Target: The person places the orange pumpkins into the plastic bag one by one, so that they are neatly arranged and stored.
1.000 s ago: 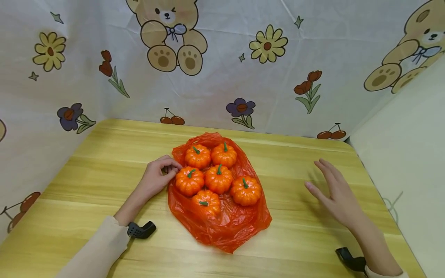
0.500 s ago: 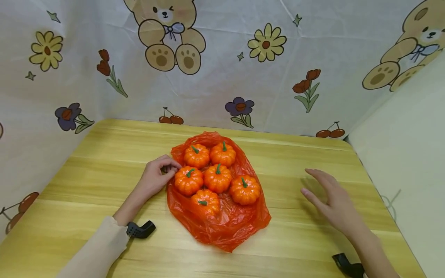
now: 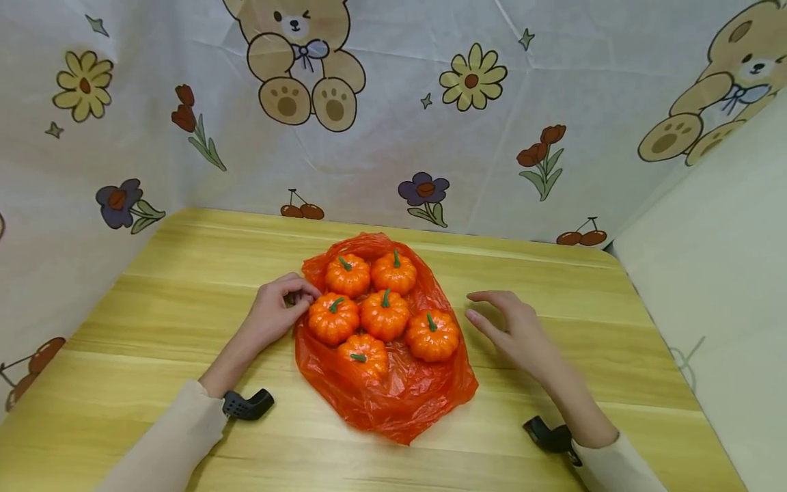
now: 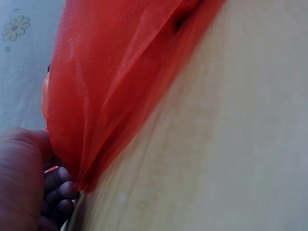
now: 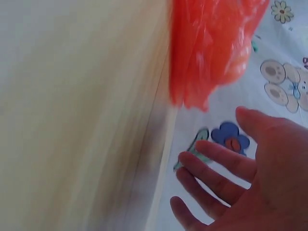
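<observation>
A red plastic bag (image 3: 393,417) lies spread on the table, with several small orange pumpkins (image 3: 384,316) with green stems resting in it. At the bag's left edge, my left hand (image 3: 277,307) pinches the plastic between curled fingers and thumb, beside the leftmost pumpkin. The left wrist view shows the bag (image 4: 106,86) drawn to a fold at the fingers. My right hand (image 3: 513,328) hovers just right of the bag, apart from it, fingers and thumb spread. In the right wrist view that hand (image 5: 250,173) holds nothing, and the bag (image 5: 207,53) is beyond it.
The wooden table (image 3: 184,287) reaches back to a white curtain (image 3: 381,82) printed with bears and flowers. A pale panel (image 3: 725,287) borders the right side. Black wrist devices (image 3: 249,404) sit on both wrists.
My right hand has moved left across the table, from well right of the bag to close beside its right edge. The left hand, bag and pumpkins have stayed in place.
</observation>
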`<state>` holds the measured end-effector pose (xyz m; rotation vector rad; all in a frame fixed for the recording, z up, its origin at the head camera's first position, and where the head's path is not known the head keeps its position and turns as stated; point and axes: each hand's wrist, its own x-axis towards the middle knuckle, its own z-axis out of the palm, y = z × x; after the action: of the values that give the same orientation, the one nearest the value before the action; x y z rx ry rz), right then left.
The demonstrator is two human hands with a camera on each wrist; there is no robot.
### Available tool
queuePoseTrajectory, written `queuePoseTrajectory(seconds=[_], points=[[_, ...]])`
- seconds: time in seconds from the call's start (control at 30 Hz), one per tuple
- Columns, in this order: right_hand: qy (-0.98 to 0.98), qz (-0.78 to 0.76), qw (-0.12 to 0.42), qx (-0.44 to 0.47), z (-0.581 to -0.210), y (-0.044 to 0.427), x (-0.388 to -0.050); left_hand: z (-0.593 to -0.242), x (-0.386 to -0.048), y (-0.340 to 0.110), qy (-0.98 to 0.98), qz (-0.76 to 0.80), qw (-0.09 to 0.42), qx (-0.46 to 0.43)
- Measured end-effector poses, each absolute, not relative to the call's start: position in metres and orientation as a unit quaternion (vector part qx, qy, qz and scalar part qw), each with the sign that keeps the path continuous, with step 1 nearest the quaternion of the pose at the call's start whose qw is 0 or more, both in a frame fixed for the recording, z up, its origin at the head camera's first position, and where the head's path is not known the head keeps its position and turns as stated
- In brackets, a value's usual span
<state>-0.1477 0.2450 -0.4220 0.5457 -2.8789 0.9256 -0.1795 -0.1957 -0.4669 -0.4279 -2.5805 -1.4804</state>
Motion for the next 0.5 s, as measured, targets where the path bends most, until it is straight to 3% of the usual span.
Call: queuePoseTrajectory(seconds=[0.5], points=[[-0.928,0.322,0.026,0.187,-0.429,0.215,-0.181,-0.468,-0.185,-0.193,-0.862,-0.481,0.078,-0.138]])
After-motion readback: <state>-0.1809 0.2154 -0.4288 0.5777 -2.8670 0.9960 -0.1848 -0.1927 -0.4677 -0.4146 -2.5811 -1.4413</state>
